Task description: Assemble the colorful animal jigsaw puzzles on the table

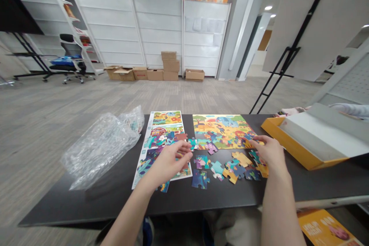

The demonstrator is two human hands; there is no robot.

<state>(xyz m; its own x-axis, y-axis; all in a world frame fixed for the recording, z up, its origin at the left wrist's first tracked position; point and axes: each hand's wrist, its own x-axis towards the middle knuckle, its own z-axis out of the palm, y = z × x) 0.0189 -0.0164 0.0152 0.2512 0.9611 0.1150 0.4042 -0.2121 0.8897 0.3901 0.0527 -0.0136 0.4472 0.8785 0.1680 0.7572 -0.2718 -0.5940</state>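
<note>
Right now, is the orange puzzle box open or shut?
Open: the orange puzzle box shows its pale inside in full view.

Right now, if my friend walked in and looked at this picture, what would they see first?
The bright yellow jigsaw puzzle on the black table would catch their eye first, with loose pieces spread just below it. The right hand rests at the puzzle's near edge, and the left hand is over a printed picture sheet. An open orange-yellow box sits to the right.

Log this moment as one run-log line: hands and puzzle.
left hand: over printed picture sheet | right hand: at edge of partly built jigsaw puzzle | loose jigsaw pieces: on black table
</note>
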